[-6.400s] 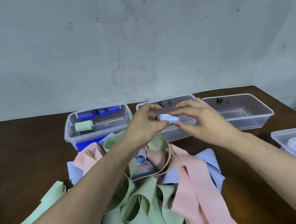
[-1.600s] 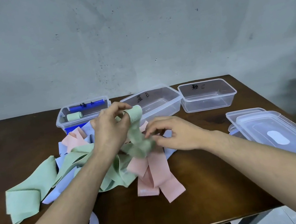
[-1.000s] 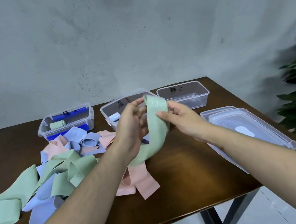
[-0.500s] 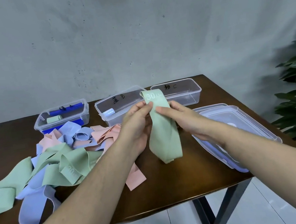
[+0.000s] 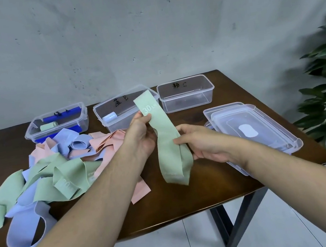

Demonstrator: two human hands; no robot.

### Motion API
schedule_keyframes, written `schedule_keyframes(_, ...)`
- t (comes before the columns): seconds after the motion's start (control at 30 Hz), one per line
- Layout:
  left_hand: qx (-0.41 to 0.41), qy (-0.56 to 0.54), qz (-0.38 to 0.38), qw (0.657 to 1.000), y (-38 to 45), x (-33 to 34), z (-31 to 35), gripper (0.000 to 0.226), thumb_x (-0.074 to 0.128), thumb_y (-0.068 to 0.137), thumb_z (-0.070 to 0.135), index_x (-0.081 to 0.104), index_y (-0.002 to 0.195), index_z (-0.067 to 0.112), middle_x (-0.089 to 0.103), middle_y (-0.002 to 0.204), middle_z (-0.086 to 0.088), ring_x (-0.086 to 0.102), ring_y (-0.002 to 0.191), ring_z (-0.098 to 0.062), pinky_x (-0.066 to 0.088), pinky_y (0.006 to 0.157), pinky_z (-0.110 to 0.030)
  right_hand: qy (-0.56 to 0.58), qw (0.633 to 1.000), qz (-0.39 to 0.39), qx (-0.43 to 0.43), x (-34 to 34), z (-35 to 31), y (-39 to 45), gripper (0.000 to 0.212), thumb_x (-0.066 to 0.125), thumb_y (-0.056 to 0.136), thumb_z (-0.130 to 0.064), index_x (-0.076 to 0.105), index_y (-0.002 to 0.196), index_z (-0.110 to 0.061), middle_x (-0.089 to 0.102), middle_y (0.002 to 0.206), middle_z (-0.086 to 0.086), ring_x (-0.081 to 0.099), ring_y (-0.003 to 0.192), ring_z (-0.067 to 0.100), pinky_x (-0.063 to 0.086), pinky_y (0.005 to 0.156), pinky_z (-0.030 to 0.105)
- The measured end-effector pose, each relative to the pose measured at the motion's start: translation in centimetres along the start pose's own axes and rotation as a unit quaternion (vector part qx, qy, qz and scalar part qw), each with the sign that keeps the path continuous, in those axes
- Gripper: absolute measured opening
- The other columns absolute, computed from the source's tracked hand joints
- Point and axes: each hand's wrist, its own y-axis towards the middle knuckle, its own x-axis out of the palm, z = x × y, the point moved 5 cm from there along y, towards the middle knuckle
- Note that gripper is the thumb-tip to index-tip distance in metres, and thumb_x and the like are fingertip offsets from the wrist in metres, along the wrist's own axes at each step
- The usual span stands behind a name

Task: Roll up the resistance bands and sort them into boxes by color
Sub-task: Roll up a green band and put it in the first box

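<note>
The left hand (image 5: pixel 141 136) pinches the green band (image 5: pixel 165 135) near its top while the right hand (image 5: pixel 200 142) grips its middle, held above the table; best flatten both layers, then roll tightly from one end.

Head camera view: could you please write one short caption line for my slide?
Both hands, left hand and right hand, hold a green band flat above the table, before rolling.
</note>
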Motion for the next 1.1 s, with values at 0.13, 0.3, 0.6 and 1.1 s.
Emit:
schedule_keyframes(0.13, -0.001, 0.014, 0.008, 1.000, 1.1, 0.2, -1.2, 0.029, 0.037, 0.102, 0.000, 0.059, 0.117, 0.013, 0.067, 0.087, -0.008, 0.065, 0.069, -0.019, 0.058, 0.063, -0.031, -0.093, 0.994, 0.037, 0.043, -0.6, 0.8, 0.0, 0.039, 0.067, 0.095, -0.029, 0.044, 0.125, -0.020, 0.068, 0.112, 0.000, 0.071, 0.097, 0.013, 0.061, 0.076, 0.033)
schedule_keyframes(0.3, -0.011, 0.038, 0.020, 0.999, 2.6, 0.2, -2.9, 0.034, 0.039, 0.102, 0.000, 0.058, 0.129, 0.010, 0.069, 0.095, -0.011, 0.068, 0.072, -0.022, 0.059, 0.063, -0.035, -0.312, 0.946, 0.069, 0.048, -1.1, 1.8, 0.2, 0.033, 0.060, 0.097, -0.027, 0.043, 0.124, -0.021, 0.063, 0.111, -0.003, 0.068, 0.085, 0.012, 0.061, 0.060, 0.028)
schedule_keyframes(0.6, -0.026, 0.104, 0.091, 0.990, 4.5, -0.4, -4.6, 0.038, 0.059, 0.095, 0.002, 0.058, 0.133, 0.008, 0.066, 0.117, -0.010, 0.066, 0.078, -0.016, 0.053, 0.055, -0.027, -0.564, 0.815, 0.133, 0.021, -2.1, 2.4, -0.3, 0.056, 0.054, 0.094, -0.047, 0.038, 0.142, -0.022, 0.063, 0.120, 0.001, 0.062, 0.094, 0.020, 0.054, 0.077, 0.035)
schedule_keyframes(1.1, 0.201, 0.530, -0.058, 0.822, -4.8, -3.7, -6.8, 0.026, 0.060, 0.095, 0.014, 0.062, 0.116, 0.029, 0.054, 0.126, 0.016, 0.046, 0.119, 0.003, 0.026, 0.092, 0.003, -0.621, 0.754, -0.013, -0.212, -0.9, 6.4, -5.4, 0.060, 0.047, 0.096, -0.061, 0.043, 0.149, -0.034, 0.036, 0.157, -0.014, 0.024, 0.147, 0.004, 0.017, 0.122, 0.028)
